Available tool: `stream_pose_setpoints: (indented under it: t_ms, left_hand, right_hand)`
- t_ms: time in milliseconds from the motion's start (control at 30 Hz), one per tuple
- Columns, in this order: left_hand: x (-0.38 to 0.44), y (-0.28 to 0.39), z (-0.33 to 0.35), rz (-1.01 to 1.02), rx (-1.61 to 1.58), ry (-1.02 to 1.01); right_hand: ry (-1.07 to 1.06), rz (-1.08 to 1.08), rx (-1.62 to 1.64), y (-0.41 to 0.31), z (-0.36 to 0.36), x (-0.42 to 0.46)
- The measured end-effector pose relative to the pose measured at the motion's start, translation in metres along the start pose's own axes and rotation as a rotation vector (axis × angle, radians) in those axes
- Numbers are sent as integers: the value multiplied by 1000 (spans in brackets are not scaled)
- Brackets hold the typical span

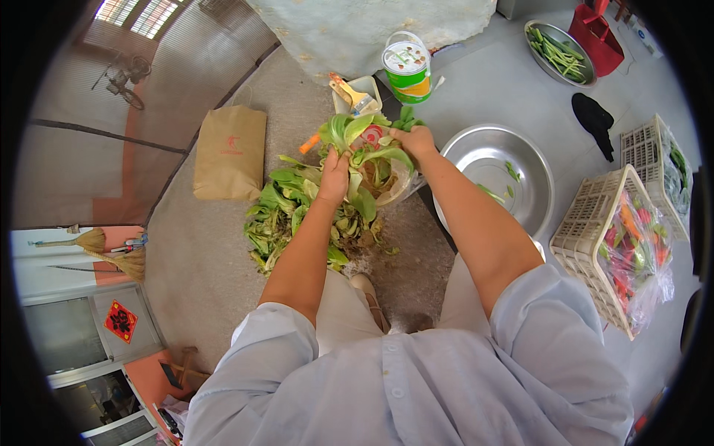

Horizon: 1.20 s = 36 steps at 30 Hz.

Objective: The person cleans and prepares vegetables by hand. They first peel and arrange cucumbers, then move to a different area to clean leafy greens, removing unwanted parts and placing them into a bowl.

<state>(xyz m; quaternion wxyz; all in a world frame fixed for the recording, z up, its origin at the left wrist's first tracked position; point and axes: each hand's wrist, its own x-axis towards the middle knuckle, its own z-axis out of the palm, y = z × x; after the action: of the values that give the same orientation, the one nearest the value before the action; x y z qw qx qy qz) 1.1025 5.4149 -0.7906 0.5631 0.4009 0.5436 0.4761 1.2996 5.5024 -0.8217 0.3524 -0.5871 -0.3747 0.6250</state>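
Observation:
My left hand (pixel 334 177) grips a leafy green vegetable (pixel 357 131) that looks like bok choy, its leaves fanning out above my fingers. To its right, my right hand (pixel 415 142) is closed on green leaves (pixel 409 118); whether they belong to the same plant is hard to tell. Under both hands lies a clear plastic bag (pixel 403 187) with a red print and leaves in it, partly covered by the vegetable. A heap of loose, partly wilted leaves (pixel 279 214) spreads on the floor beneath my left forearm. Beside my right forearm stands a wide steel basin (pixel 535 184) holding a few leaf scraps.
A brown paper bag (pixel 230 150) stands at left. Ahead are a small tub (pixel 371 86) with paintbrushes (pixel 357 97) and a green lidded bucket (pixel 410 83). At right are a plastic crate (pixel 583 240) of bagged peppers, a black cloth item (pixel 591 120) and a bowl of greens (pixel 583 82).

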Motion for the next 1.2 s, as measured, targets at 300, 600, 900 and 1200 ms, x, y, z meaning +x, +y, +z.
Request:
stream_pose_setpoints:
  t_ms: [300,600,900,1200]
  left_hand:
    - [9,-9,-19,187,95,337]
    - [8,-12,-9,167,237,358]
    - [9,-12,-11,44,-151,121]
    - [5,-1,-4,246,377,291]
  right_hand:
    - [415,-329,569,-50,-6,-14]
    - [-288,-28,319,-32,47,-66]
    - [-66,76,241,-6,27,-35]
    - [-245,-190,230,-43,18,-45]
